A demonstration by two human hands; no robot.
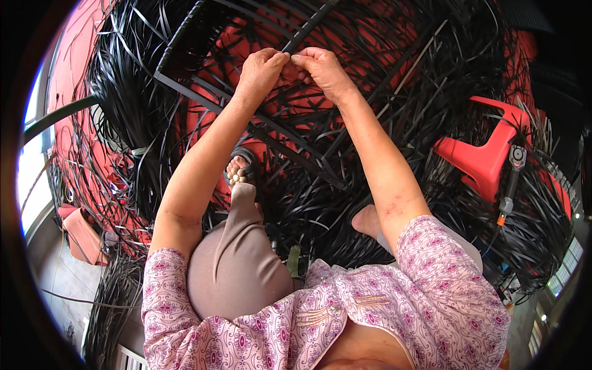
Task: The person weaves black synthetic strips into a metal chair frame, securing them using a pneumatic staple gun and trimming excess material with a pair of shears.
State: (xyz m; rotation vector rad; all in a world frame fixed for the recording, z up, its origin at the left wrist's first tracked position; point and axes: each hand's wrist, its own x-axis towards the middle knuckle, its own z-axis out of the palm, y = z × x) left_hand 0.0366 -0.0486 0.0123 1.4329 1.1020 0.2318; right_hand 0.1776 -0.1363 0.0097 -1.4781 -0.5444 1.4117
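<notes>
My left hand (262,74) and my right hand (322,71) meet at the top middle, over a dark bar of a black frame (191,91). Thumb and forefinger of each hand are pinched, with the fingertips almost touching. Whatever lies between them is too small or hidden to make out. The frame rests at a slant in front of me, and rows of black strip are wound along its upper left bar. Loose flat black strips (296,219) lie tangled under and around it.
A thick bundle of black strips (132,92) is at the left. At the right a red plastic stool (487,151) lies among strips, beside a black-and-grey hand tool (512,179) with an orange tip. A red sheet (71,98) covers the floor; my sandalled foot (239,169) is near the frame.
</notes>
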